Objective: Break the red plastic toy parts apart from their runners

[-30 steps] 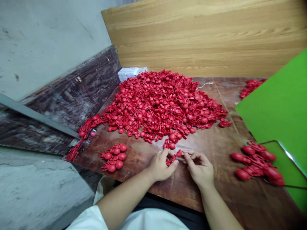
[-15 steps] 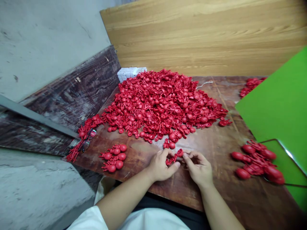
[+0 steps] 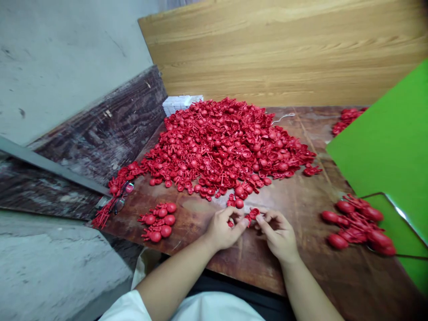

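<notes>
Near the table's front edge, my left hand [image 3: 224,228] is closed on a red plastic piece [image 3: 249,217], its thumb and fingers pinching the small part. Close by on the right, the fingertips of my right hand [image 3: 276,232] grip the cup-shaped end [image 3: 254,212] of the red plastic between the hands. Whether this is one piece or two joined ones I cannot tell, as fingers cover much of it. Just beyond my hands lies a loose red piece with a round head [image 3: 239,203]. Behind it rises a large heap of red plastic figure parts [image 3: 220,147].
A small group of round-headed red figures [image 3: 160,220] lies at left, another cluster [image 3: 359,225] at right beside a green panel [image 3: 384,147]. Eyeglasses [image 3: 123,196] rest at the left edge. White stacked blocks [image 3: 180,102] stand behind the heap, before a wooden board [image 3: 267,53].
The red piece has turned in my fingers, and its cup-shaped end now faces more upward. My left thumb has moved inward against it. The heap and side groups are unchanged.
</notes>
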Motion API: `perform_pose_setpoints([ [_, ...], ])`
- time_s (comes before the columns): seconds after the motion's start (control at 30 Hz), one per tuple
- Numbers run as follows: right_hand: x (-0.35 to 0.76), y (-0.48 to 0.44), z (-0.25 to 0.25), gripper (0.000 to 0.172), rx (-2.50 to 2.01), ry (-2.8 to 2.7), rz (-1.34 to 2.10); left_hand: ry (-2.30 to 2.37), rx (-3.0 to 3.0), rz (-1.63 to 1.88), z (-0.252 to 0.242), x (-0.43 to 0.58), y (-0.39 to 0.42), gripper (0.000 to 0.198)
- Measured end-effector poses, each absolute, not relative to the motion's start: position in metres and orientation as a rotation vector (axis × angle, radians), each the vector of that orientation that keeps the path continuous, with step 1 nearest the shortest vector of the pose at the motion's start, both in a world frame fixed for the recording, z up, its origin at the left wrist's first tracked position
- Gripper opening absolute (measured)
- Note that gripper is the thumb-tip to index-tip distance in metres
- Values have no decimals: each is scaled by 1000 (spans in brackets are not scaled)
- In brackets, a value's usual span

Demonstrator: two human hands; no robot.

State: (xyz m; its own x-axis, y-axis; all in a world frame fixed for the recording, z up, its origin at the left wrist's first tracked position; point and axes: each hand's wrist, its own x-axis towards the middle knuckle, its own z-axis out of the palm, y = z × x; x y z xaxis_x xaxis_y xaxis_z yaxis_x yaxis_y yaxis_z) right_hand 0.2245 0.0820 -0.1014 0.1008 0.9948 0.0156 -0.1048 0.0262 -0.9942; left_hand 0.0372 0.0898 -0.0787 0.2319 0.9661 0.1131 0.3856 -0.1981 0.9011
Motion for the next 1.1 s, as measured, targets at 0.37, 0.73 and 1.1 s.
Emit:
perform_pose_setpoints([
  [0.37,223,79,-99,24,-1126,-1289,1085,1048,1701,1145,-94,26,87,43],
  [0.73,220,78,-99,23,-1089,-1366,1166,1092,1470,1050,-81,33,86,18],
  [1.1,219,79,-95,22,-1066,-1352,1212,1156,1425,1149,-80,36,91,9],
])
